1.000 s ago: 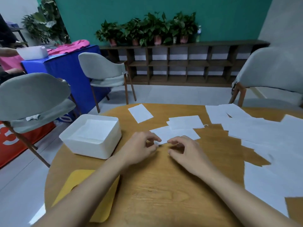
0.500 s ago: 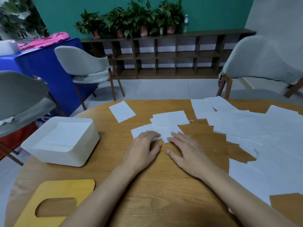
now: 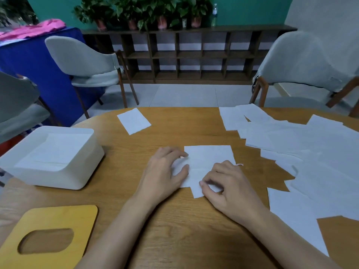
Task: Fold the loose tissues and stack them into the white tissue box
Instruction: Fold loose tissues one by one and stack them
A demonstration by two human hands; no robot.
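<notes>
Pressing one thin tissue flat with left hand, pinching it with right hand (one rounded box, nine o'clock).

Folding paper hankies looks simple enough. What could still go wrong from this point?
1. The tissue under both hands looks thin. The right hand pinches its near corner while the left hand presses it, so a tug might tear it or skew the fold.
2. The loose tissues overlap close to the right forearm, so a sweep could drag them off the table.
</notes>
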